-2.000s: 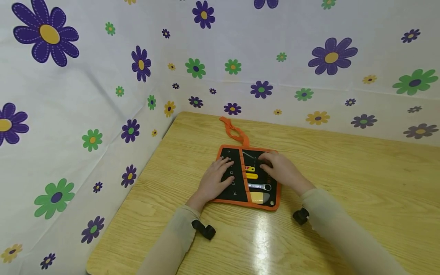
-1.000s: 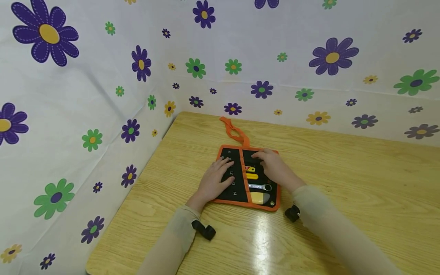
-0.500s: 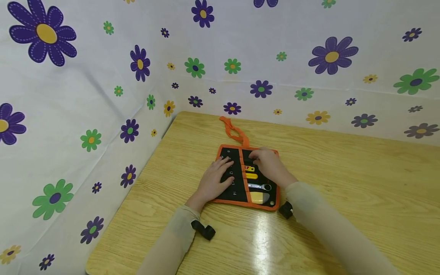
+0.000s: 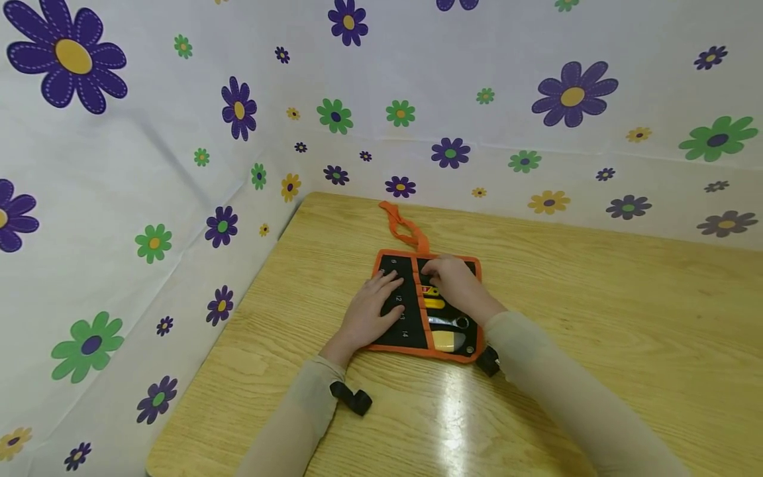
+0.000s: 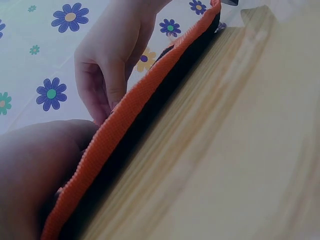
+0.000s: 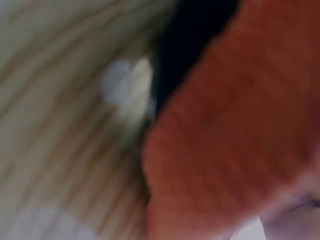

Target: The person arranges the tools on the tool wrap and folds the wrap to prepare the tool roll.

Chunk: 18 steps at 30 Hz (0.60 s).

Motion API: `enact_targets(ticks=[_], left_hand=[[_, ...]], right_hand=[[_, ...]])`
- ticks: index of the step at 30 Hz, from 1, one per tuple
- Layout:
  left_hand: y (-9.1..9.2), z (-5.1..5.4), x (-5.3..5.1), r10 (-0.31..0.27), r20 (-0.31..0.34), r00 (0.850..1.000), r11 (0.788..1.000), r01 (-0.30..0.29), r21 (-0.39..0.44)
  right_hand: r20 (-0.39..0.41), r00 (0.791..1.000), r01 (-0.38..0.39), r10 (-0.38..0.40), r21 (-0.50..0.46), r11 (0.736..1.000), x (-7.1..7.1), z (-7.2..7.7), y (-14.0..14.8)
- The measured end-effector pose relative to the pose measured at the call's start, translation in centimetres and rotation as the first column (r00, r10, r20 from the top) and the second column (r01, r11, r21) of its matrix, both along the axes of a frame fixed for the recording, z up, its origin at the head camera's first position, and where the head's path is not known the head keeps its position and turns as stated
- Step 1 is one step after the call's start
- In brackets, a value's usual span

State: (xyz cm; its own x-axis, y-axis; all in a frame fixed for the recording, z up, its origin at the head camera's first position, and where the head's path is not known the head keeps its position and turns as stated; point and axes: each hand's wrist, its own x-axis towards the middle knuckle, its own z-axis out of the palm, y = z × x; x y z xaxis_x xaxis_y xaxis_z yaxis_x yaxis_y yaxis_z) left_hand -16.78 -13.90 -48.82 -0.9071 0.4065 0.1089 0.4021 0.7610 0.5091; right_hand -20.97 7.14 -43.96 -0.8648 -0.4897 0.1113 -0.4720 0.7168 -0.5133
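Observation:
A black tool pouch (image 4: 417, 339) with orange trim and printed size numbers lies flat on the table. My left hand (image 4: 368, 315) rests on its numbered pocket panel, fingers spread. At the top slot, my right hand (image 4: 456, 283) has thumb and fingertips together by the pocket edge; the thin L-shaped hex key seen there earlier is hidden behind the fingers. Lower slots hold a small yellow-and-red item, a yellow handle (image 4: 435, 303), a combination wrench (image 4: 459, 322) and a cream-and-grey piece (image 4: 448, 341). The left wrist view shows the right hand (image 5: 117, 45) pinching downward behind the orange edge.
An orange tie strap (image 4: 414, 237) trails from the pouch's far edge. Beneath it is a wooden table (image 4: 566, 298), with a white flower-print cloth (image 4: 477, 53) behind and at the left. Black cameras hang at both wrists. The right wrist view is blurred.
My right hand has shifted left across the pouch to the pocket edge. The thin hex key, visible by its fingers two seconds ago, is out of sight. My left hand has stayed put.

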Motion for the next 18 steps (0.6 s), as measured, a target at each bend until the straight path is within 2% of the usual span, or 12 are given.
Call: enact_targets(ticks=[9,13,18], left_hand=[[-0.1,0.2,0.0,-0.002,-0.005,1.0,1.0,0.002,-0.002],[-0.1,0.2,0.0,-0.008,0.002,1.0,1.0,0.008,-0.003],[-0.1,0.2,0.0,-0.007,0.009,1.0,1.0,0.007,0.01]], right_hand=[[0.031,0.999,-0.021,0.021,-0.02,1.0,0.7,0.3,0.5],[0.031,0.998,-0.053,0.054,-0.017,0.998,1.8,0.3,1.4],[-0.038,0.992,-0.124,0.124,-0.003,0.992,3.8,0.7,2.8]])
